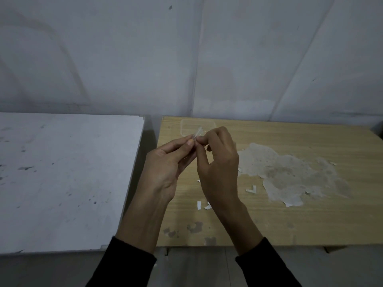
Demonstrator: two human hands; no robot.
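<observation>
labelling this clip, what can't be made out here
Head view: the small clear piece pinched between left hand and right hand is too small and see-through to identify; fingers hide its lower end.
Head view: the clear tray on the wooden table is partly hidden behind both hands.

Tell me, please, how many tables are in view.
2: a white table on the left and a wooden table on the right, with a gap between.
</observation>
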